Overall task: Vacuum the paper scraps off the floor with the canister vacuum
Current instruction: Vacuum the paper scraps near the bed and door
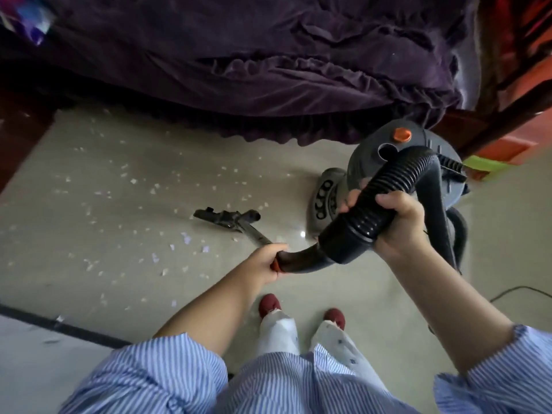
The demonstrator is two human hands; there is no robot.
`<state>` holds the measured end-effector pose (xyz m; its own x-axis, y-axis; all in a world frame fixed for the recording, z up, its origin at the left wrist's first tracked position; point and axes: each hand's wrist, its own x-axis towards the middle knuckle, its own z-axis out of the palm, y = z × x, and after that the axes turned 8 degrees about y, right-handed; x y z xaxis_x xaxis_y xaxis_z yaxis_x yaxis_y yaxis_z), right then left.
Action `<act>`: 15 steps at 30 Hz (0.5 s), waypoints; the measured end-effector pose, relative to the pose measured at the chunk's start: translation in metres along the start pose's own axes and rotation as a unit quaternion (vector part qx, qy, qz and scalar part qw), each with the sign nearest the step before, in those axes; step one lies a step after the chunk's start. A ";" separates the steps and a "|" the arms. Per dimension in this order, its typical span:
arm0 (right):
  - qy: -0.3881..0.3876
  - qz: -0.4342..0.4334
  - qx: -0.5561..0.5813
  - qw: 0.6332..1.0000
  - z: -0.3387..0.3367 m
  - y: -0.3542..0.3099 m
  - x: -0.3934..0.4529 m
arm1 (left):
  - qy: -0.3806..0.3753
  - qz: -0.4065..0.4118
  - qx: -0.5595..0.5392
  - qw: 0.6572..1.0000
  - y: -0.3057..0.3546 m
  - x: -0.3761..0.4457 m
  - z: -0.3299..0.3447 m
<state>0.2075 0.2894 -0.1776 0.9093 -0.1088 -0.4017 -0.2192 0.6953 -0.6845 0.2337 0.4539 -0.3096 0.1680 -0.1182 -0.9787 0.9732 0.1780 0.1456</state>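
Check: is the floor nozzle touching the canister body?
Apart. The head view shows bare floor between the floor nozzle and the canister body.

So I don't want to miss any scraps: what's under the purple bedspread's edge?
The purple bedspread hangs to the floor. Paper scraps lie in front of its hem. Anything beneath is covered and dark, so scraps there cannot be seen.

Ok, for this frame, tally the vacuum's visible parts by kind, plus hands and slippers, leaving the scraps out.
Canister body: 1
Ribbed hose: 1
Curved wand handle: 1
Floor nozzle: 1
Hands: 2, left hand and right hand
Red slippers: 2, and
Total: 8
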 end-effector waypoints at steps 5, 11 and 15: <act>0.019 0.010 0.054 0.998 -0.035 0.011 0.012 | 0.040 0.008 -0.018 0.999 0.002 0.018 0.003; -0.016 0.027 0.042 0.999 -0.087 0.008 0.005 | 0.064 -0.008 0.059 0.996 -0.022 0.037 0.023; -0.111 0.070 0.024 0.991 -0.089 0.013 0.013 | 0.069 -0.019 0.057 0.996 -0.032 0.038 0.031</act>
<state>0.1851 0.2334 -0.2459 0.9278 0.1462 -0.3434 -0.3363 0.7264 -0.5994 0.2142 0.4136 -0.3466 0.1160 0.0132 -0.9932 0.9911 0.0638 0.1166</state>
